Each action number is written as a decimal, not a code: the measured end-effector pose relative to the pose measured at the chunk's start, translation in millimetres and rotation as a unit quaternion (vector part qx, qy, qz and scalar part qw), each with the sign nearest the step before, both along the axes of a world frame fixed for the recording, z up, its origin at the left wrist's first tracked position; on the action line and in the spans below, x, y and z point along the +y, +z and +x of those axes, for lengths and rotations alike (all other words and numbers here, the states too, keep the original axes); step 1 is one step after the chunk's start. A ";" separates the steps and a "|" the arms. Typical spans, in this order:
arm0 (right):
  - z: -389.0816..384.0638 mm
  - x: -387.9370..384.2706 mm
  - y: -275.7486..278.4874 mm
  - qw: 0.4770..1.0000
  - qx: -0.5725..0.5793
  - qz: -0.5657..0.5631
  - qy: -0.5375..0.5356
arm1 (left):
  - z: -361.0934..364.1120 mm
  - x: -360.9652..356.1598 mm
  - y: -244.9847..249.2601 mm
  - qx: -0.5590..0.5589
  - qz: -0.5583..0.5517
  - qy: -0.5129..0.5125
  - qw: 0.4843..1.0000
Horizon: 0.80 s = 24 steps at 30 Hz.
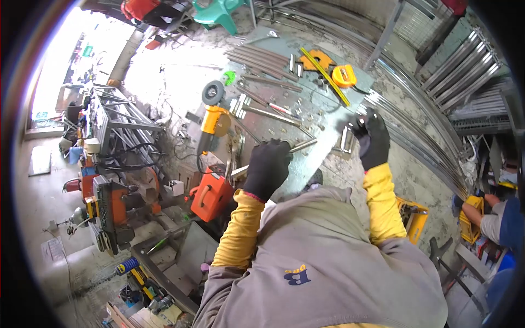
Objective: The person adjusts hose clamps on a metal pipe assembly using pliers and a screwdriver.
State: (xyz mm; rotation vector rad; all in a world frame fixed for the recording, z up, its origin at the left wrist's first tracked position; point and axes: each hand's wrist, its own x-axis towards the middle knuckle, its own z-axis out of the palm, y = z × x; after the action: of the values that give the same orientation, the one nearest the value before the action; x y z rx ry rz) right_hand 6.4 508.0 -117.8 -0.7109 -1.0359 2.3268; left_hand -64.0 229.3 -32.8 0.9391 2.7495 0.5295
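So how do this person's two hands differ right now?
The left hand is curled in a tight grip round a metal rod, while the right hand is looser, its fingers at a short metal piece; I cannot tell if it holds it. The left hand sits nearer the body, and the right hand reaches farther out. Both wear black gloves over yellow sleeves.

Grey bench point(320, 123) strewn with angle grinder point(214, 117), tape measure point(344, 75) and metal rods point(262, 59)
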 end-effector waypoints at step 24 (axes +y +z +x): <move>70.5 -8.9 -64.9 0.972 -0.146 -0.048 0.179 | -49.7 -94.6 -100.5 -0.021 0.354 0.300 0.886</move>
State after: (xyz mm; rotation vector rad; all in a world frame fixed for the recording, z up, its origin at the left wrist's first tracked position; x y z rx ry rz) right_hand 76.9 499.1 -182.7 -1.0000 -1.2741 2.6481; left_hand -113.7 134.7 -133.3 0.1037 2.7850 1.7059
